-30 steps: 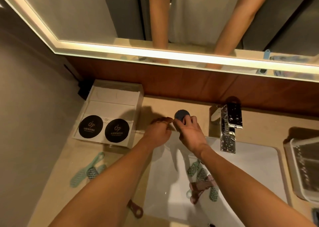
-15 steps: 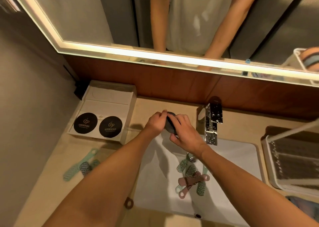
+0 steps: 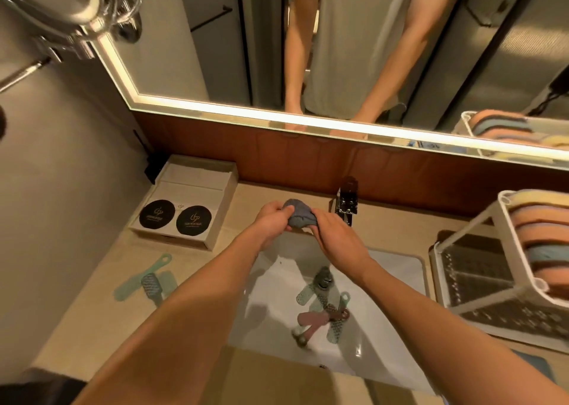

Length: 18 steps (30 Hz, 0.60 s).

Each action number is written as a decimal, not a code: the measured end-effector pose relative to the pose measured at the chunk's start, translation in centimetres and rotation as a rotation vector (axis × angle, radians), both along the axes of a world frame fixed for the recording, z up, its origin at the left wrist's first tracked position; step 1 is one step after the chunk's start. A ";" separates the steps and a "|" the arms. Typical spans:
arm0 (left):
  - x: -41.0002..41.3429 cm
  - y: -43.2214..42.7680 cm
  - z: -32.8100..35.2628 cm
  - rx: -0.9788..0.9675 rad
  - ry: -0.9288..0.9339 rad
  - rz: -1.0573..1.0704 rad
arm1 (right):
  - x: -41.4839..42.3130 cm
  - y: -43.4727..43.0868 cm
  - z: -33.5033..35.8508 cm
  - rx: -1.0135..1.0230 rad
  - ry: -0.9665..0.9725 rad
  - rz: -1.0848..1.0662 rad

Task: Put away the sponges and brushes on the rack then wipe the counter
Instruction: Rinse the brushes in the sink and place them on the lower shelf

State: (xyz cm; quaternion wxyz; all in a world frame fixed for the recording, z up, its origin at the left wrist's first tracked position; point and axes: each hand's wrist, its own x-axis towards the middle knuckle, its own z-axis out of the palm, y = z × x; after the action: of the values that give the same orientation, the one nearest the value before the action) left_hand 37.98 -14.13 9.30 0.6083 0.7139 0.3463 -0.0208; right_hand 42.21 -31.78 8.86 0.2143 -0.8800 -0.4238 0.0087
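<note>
Where the counter [image 3: 92, 321] meets the left wall, a white box [image 3: 197, 179] holds two black discs [image 3: 156, 215], and green brushes [image 3: 154, 281] lie just in front of it. The left hand [image 3: 272, 219] and right hand [image 3: 332, 235] both curl round a crumpled grey-blue sponge [image 3: 300, 215] above the sink's back edge. Inside the sink [image 3: 271, 306] lie green and pink sink brushes [image 3: 311, 318]. At far right, the white rack [image 3: 520, 250] carries stacked sponges [image 3: 551, 223] in its upper tier.
</note>
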 end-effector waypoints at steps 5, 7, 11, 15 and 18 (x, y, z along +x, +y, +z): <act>-0.8 -4.1 1.7 0.221 -0.088 -0.060 | -0.9 -1.5 1.7 0.078 0.147 -0.212; -1.0 -5.7 2.3 0.252 -0.122 -0.091 | -0.9 -2.5 2.4 0.102 0.253 -0.270; -1.5 -8.3 3.6 0.322 -0.161 -0.141 | -1.2 -4.6 3.7 0.172 0.383 -0.327; -1.7 -10.7 5.1 0.357 -0.206 -0.158 | -1.3 -6.2 5.1 0.341 0.628 -0.372; -1.8 -12.5 5.7 0.344 -0.237 -0.141 | -1.2 -8.0 5.9 0.433 0.809 -0.355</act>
State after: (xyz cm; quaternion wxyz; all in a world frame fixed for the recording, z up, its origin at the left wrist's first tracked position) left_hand 36.19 -26.63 15.00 0.5109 0.8271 0.2200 0.0799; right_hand 41.02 -39.80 14.80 0.5381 -0.7998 -0.1421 0.2249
